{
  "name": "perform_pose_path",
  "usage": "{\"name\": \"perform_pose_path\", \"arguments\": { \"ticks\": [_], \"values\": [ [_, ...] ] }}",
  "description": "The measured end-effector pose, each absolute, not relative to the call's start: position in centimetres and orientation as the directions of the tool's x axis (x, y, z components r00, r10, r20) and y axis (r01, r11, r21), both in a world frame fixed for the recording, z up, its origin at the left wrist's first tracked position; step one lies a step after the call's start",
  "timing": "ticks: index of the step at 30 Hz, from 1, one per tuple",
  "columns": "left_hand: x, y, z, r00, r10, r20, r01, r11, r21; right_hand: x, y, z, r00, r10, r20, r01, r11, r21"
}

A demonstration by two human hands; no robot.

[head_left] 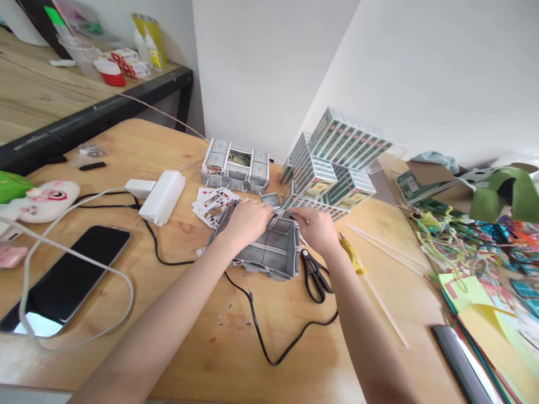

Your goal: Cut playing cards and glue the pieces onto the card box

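An open box built of grey-backed playing cards (269,247) rests on the wooden table. My left hand (251,220) reaches over its far side, fingers bent down at the rim; what they grip is hidden. At the far right corner my right hand (314,225) pinches the card edge between thumb and fingers. A loose grey card (270,200) lies just beyond the box. Face-up cards (215,205) are spread at its left. Behind stands a second card-built box (236,166). Black scissors (316,276) lie beside my right wrist.
Stacked card packs (332,168) rise at the back right. A yellow glue gun (352,253) lies beside my right forearm. A black cable (256,325) crosses the front. At left are a phone (71,275) and a white adapter (162,197); coloured craft scraps (475,247) lie right.
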State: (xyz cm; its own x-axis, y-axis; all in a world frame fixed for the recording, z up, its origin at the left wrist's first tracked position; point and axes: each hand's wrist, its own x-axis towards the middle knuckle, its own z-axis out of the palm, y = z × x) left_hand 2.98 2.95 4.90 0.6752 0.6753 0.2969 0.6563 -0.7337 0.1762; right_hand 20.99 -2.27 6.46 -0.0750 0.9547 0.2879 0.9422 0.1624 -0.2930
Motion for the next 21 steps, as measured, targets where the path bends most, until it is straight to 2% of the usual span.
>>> {"name": "perform_pose_path", "arguments": {
  "ticks": [4,13,21],
  "values": [
    [2.99,2.97,4.87,0.678,0.677,0.286,0.649,-0.734,0.200,21.51,-2.34,6.55,-0.064,0.952,0.298,0.949,0.150,-0.276],
    [2.95,2.94,4.93,0.676,0.682,0.279,0.653,-0.730,0.202,21.71,-2.20,6.62,-0.077,0.968,0.238,0.930,0.155,-0.333],
    [2.97,2.95,4.80,0.671,0.678,0.302,0.658,-0.731,0.180,20.97,-2.32,6.95,-0.081,0.980,0.184,0.947,0.133,-0.292]
  ]
}}
